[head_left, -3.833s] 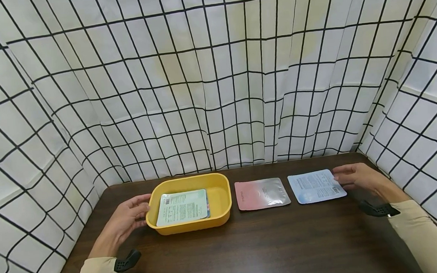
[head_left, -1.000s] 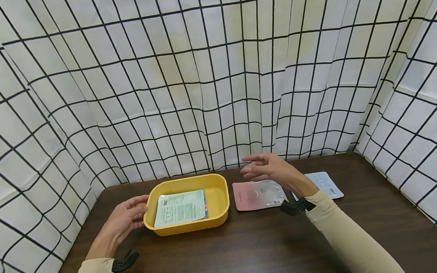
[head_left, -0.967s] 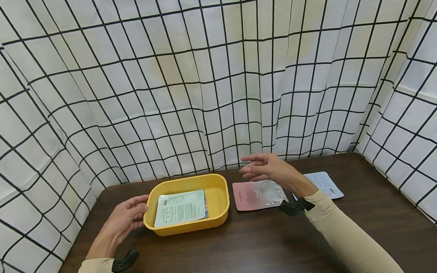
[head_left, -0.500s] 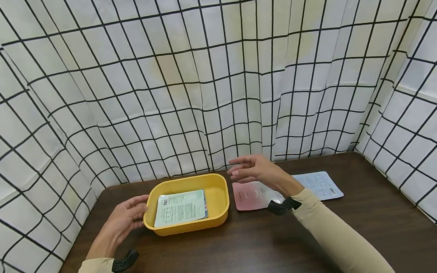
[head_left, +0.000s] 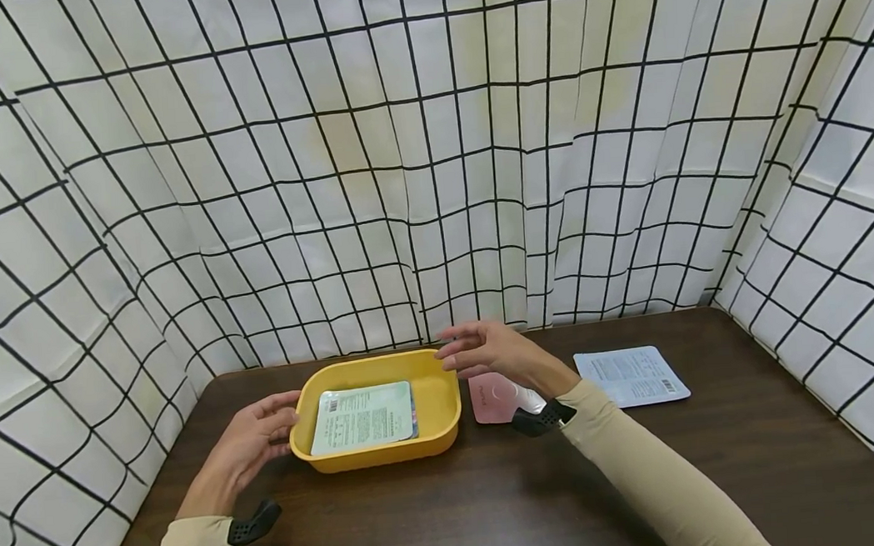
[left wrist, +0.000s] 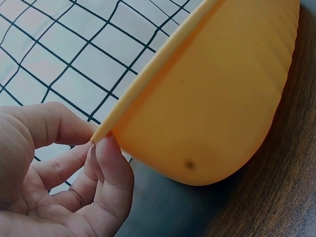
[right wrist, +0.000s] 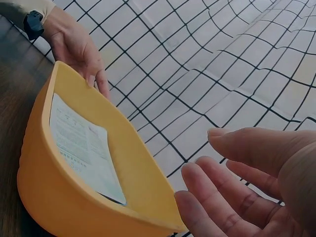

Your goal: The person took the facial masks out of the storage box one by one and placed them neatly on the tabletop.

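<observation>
At the left end of a yellow plastic basin [head_left: 379, 456], my left hand [head_left: 255, 434] pinches the rim between thumb and fingertip, as the left wrist view shows closely. Inside the basin lies a pale green sheet mask packet [right wrist: 81, 148], with a bluish packet edge showing under it. My right hand [head_left: 490, 355] is held with loosely bent fingers at the basin's right end, nothing between thumb and fingers [right wrist: 197, 175]. Its fingertips overlap the rim's back right corner in the head view. The right forearm partly covers a pink and silver packet [head_left: 492, 399] on the table.
A light blue packet [head_left: 634, 376] lies flat on the dark wooden table [head_left: 422, 520], right of the pink one. White fabric walls [head_left: 371, 185] with a black grid enclose the table at the back and both sides.
My right hand has moved left, from beside the blue packet, over the pink packet, to the basin's right end, uncovering the blue packet. My left hand stays on the basin's rim.
</observation>
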The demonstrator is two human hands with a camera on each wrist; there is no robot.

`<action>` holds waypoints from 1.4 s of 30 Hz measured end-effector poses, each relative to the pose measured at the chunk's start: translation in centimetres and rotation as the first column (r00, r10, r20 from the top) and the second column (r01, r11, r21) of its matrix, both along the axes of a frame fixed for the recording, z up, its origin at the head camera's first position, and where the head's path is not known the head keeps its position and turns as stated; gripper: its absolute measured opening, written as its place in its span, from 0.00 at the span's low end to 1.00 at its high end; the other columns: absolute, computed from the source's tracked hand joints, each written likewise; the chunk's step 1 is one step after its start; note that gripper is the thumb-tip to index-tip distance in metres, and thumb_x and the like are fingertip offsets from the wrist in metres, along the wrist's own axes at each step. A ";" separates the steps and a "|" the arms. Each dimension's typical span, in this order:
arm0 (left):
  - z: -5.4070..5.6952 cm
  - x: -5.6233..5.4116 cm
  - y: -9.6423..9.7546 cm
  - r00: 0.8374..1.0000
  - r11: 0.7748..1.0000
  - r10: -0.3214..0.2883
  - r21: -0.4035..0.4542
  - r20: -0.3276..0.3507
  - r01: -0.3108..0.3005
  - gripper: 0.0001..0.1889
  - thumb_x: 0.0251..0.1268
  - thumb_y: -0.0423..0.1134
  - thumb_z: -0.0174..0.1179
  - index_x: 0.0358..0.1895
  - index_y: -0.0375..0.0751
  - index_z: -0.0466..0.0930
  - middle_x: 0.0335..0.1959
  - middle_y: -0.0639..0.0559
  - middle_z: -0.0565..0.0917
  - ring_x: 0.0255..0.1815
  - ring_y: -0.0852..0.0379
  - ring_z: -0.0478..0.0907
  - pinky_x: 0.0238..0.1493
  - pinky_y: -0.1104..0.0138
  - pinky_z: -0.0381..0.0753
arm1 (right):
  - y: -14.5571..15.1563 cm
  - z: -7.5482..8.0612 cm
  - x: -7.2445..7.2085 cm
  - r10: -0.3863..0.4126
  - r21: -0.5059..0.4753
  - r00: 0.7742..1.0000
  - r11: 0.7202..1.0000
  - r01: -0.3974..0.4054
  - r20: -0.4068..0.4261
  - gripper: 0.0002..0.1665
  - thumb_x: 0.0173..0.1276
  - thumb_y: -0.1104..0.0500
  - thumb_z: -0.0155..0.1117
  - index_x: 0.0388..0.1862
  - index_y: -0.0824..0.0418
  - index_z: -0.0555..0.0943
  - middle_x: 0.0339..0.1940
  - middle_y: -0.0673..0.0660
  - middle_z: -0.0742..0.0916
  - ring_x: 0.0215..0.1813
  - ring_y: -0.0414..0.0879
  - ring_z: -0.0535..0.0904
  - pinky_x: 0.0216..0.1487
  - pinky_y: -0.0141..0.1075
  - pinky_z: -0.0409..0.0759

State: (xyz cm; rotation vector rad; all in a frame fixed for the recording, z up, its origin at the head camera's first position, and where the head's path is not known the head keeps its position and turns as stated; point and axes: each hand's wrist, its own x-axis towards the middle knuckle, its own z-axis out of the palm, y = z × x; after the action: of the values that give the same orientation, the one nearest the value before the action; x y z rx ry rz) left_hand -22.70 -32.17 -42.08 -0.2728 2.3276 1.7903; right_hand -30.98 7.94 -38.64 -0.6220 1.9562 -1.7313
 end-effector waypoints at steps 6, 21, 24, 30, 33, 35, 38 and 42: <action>0.1 0.1 0.1 1.000 1.000 0.007 0.007 -0.007 -0.007 0.31 0.75 0.40 0.57 0.77 0.36 0.61 0.63 0.38 0.76 0.46 0.52 0.79 0.44 0.63 0.84 | -0.9 0.0 -0.3 0.012 0.016 1.000 1.000 -0.012 0.000 0.35 0.66 0.57 0.73 0.71 0.61 0.74 0.61 0.62 0.85 0.58 0.52 0.85 0.55 0.44 0.84; -0.4 0.1 0.0 1.000 1.000 -0.007 -0.013 -0.020 0.006 0.31 0.75 0.40 0.57 0.77 0.36 0.60 0.67 0.36 0.73 0.48 0.53 0.79 0.46 0.62 0.84 | -4.1 -0.6 -0.6 0.081 -0.003 0.996 0.997 -0.081 0.022 0.32 0.67 0.59 0.72 0.69 0.62 0.75 0.63 0.68 0.82 0.62 0.61 0.81 0.58 0.50 0.82; -0.6 0.0 0.0 1.000 1.000 -0.003 -0.006 -0.017 0.002 0.31 0.75 0.39 0.57 0.77 0.36 0.60 0.67 0.36 0.73 0.47 0.53 0.79 0.45 0.62 0.84 | -4.5 -0.6 -0.5 0.089 -0.003 0.996 0.996 -0.089 0.024 0.33 0.68 0.60 0.71 0.70 0.64 0.74 0.63 0.69 0.81 0.64 0.64 0.79 0.57 0.48 0.83; -0.4 0.1 0.1 1.000 1.000 0.009 -0.008 -0.007 -0.009 0.31 0.75 0.39 0.56 0.77 0.37 0.60 0.68 0.36 0.72 0.48 0.52 0.79 0.45 0.63 0.84 | -5.3 -0.7 -0.6 0.091 0.001 0.995 0.996 -0.091 0.029 0.35 0.67 0.60 0.71 0.71 0.64 0.73 0.64 0.69 0.81 0.61 0.59 0.82 0.57 0.51 0.82; -0.3 0.1 0.1 1.000 1.000 0.008 -0.009 -0.010 -0.008 0.31 0.75 0.39 0.56 0.77 0.36 0.61 0.68 0.36 0.72 0.48 0.52 0.79 0.45 0.63 0.84 | -5.6 -0.8 -0.6 0.100 -0.005 0.994 0.995 -0.100 0.032 0.34 0.68 0.61 0.70 0.72 0.64 0.72 0.63 0.68 0.82 0.62 0.60 0.82 0.57 0.50 0.82; -0.3 0.1 0.2 1.000 1.000 0.007 -0.008 -0.011 -0.007 0.31 0.75 0.39 0.56 0.77 0.36 0.60 0.68 0.35 0.72 0.48 0.52 0.79 0.46 0.62 0.84 | -5.9 -0.8 -0.5 0.106 0.004 0.994 0.994 -0.106 0.027 0.33 0.69 0.61 0.69 0.72 0.64 0.72 0.63 0.67 0.82 0.63 0.61 0.81 0.58 0.51 0.82; -0.3 0.1 0.1 1.000 1.000 0.008 -0.004 -0.011 -0.008 0.31 0.75 0.39 0.56 0.77 0.36 0.60 0.68 0.35 0.72 0.48 0.52 0.79 0.45 0.62 0.84 | -6.5 -0.9 -0.5 0.111 0.022 0.994 0.993 -0.112 0.016 0.32 0.70 0.62 0.68 0.71 0.64 0.73 0.62 0.66 0.83 0.63 0.60 0.81 0.60 0.54 0.79; -0.2 0.1 0.1 1.000 1.000 0.011 -0.004 -0.010 -0.011 0.31 0.75 0.39 0.56 0.77 0.37 0.60 0.68 0.35 0.72 0.48 0.52 0.79 0.45 0.63 0.83 | -7.4 -1.0 -0.4 0.105 0.050 0.994 0.993 -0.106 0.021 0.31 0.69 0.62 0.70 0.70 0.63 0.74 0.62 0.66 0.83 0.59 0.51 0.83 0.60 0.55 0.79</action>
State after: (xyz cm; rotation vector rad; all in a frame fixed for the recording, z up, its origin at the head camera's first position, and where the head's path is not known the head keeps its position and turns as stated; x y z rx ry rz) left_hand -22.63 -32.03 -42.29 -0.2784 2.3417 1.7958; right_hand -31.40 0.51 -39.64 -0.6763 1.9134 -1.6132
